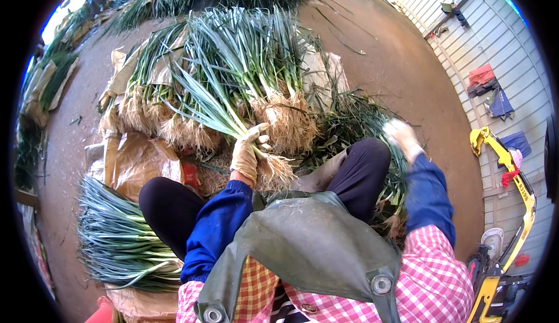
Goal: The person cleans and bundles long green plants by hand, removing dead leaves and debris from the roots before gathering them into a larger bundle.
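Observation:
My left hand (247,154), in a pale glove, is closed round a few green onions (229,109). Their leaves point up and left, and their pale roots hang below the hand near my lap. Just beyond stands a large bundle of green onions (256,61) with a thick mass of straw-coloured roots. My right hand (402,137), out to the right, is smeared by motion, so its fingers cannot be made out. Under and beside it lies a heap of loose dark green leaves (355,122).
Trimmed-looking green onions (125,235) are stacked at my lower left on brown sacking (142,305). More rooty onions (140,110) lie at the far left of the big bundle. A yellow machine arm (518,189) stands by the metal wall (501,32) at right.

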A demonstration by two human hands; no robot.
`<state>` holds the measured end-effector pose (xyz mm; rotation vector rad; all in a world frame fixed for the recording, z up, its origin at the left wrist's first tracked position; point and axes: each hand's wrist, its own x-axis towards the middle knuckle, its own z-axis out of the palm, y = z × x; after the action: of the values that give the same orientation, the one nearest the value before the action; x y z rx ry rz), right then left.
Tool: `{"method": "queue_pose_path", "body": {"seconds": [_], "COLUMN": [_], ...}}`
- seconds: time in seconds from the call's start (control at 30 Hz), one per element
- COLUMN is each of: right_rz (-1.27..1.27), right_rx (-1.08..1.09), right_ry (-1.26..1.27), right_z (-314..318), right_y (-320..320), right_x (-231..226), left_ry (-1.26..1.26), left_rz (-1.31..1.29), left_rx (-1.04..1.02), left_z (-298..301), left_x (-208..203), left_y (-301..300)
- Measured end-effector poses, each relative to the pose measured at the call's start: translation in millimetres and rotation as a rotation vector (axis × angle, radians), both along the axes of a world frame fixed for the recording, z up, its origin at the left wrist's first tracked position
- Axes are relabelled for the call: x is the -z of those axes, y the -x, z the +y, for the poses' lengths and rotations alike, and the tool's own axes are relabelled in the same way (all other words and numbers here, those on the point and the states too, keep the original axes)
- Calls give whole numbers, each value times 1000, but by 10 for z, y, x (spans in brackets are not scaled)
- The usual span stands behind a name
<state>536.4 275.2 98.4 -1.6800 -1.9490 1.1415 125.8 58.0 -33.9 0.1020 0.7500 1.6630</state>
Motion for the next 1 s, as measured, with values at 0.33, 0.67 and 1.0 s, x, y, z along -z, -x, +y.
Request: {"method": "queue_pose_path", "body": {"seconds": [0.33, 0.67, 1.0], "right_rz": [-434, 92, 306], "right_rx": [-632, -445, -548], "right_ry": [-359, -272, -538], "right_z": [-654, 352, -774], "right_y": [3680, 3252, 3029], "right_x": [-45, 1400, 846], "left_ry": [26, 85, 108], "left_rz": [79, 189, 217], "left_rx": [2, 122, -17], "left_z": [-220, 160, 70], "left_x": [41, -81, -390], "left_y": [363, -350, -279]}}
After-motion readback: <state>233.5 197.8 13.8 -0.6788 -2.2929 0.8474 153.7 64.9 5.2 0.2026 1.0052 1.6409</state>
